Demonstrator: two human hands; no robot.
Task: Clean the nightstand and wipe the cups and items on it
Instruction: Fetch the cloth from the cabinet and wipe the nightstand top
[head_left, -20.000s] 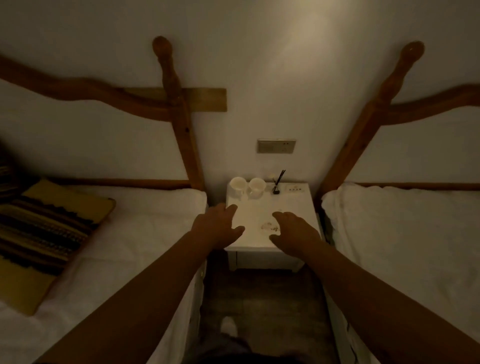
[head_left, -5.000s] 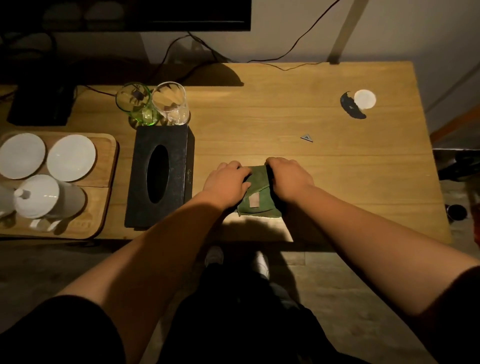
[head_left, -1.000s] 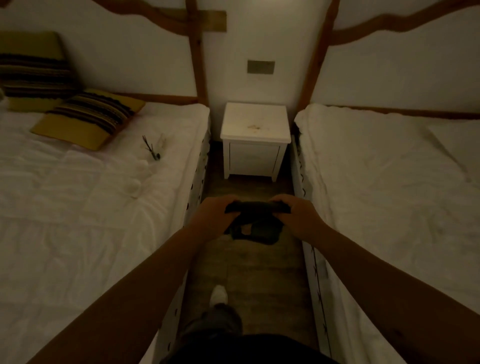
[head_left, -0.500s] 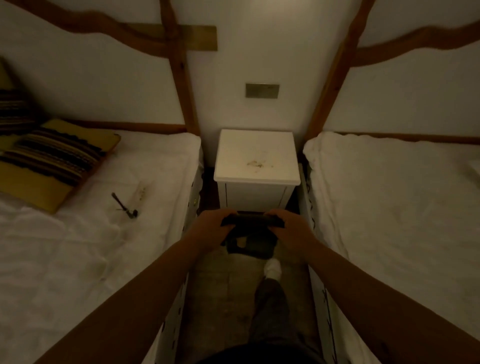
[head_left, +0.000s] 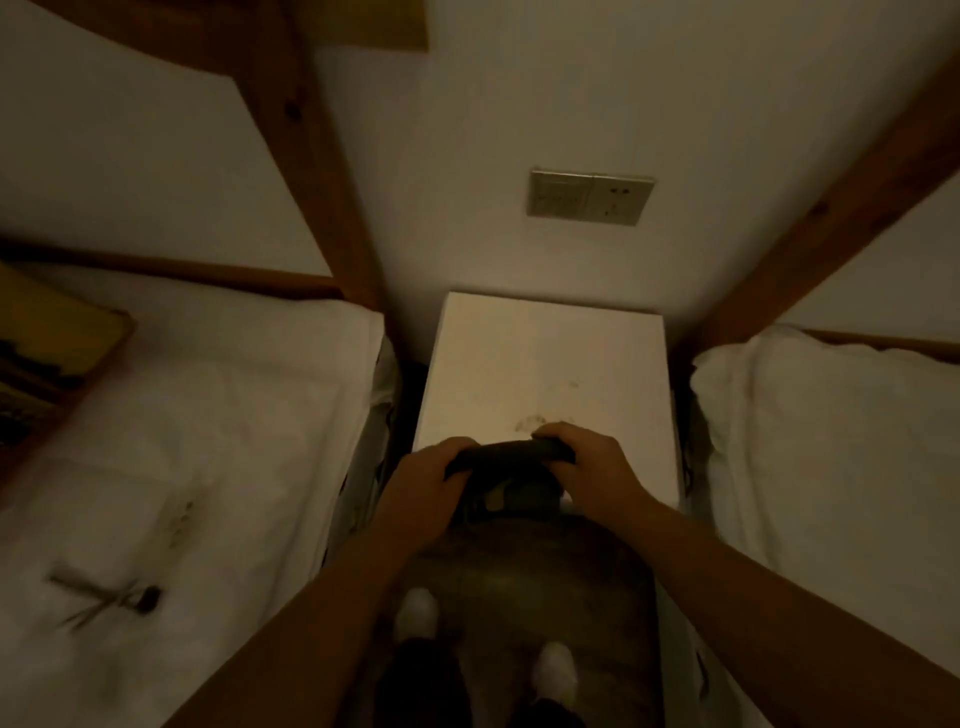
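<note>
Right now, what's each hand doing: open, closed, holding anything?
Left hand: closed on the left end of the dark cloth.
Right hand: closed on the right end of the same cloth, over the nightstand front edge.

White nightstand (head_left: 545, 364) is sitting frame centre, smudges (head_left: 535, 421) on its top. Left bed (head_left: 208, 415) is carrying blurred dark sticks (head_left: 111, 603), lower left.

Matt white nightstand (head_left: 545, 353), soft dark cloth (head_left: 511, 470)
</note>
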